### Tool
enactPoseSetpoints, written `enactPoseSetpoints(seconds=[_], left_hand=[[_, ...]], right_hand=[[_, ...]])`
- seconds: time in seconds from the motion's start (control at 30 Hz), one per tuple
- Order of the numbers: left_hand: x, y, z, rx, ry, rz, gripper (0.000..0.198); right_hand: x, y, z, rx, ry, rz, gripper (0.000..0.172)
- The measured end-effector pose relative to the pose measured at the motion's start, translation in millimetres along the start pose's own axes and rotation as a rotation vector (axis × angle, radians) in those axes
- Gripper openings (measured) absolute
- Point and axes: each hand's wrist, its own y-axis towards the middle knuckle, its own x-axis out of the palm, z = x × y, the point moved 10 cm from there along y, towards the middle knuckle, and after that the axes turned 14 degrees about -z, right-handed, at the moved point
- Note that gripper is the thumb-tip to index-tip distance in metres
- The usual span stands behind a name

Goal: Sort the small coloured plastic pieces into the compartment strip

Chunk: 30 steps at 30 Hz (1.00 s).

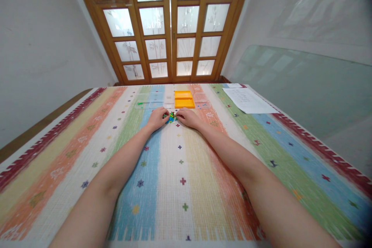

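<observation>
As left hand and right hand are flanking small pieces mid-frame, apart, grip isn't showing. Stray nudges are likely risking scatter.

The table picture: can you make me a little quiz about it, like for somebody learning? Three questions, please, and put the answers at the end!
1. True or false: in the picture, the paper lies to the right of the orange box.

2. Pick one. The cloth is:
A. plain black
B. covered in coloured stripes
C. plain red

3. Fill the gap: between the left hand and the right hand lies a small heap of colourful ____.

Key:
1. True.
2. B.
3. Pieces.
</observation>
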Motion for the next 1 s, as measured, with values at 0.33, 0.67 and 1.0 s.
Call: enactPoseSetpoints(seconds=[0.33,0.67,1.0], left_hand=[[-0.2,0.3,-16.4,-0.098,0.083,0.054,0.023],[3.9,-0.9,-31.8,-0.122,0.148,0.021,0.026],[6.2,-0.5,-30.5,-0.138,0.168,-0.001,0.028]], right_hand=[[-0.8,-1.3,0.3,0.001,-0.02,0.008,0.017],[0.1,-0.8,1.6,0.003,-0.027,0.005,0.017],[0.7,0.5,1.9,0.009,-0.017,-0.01,0.016]])
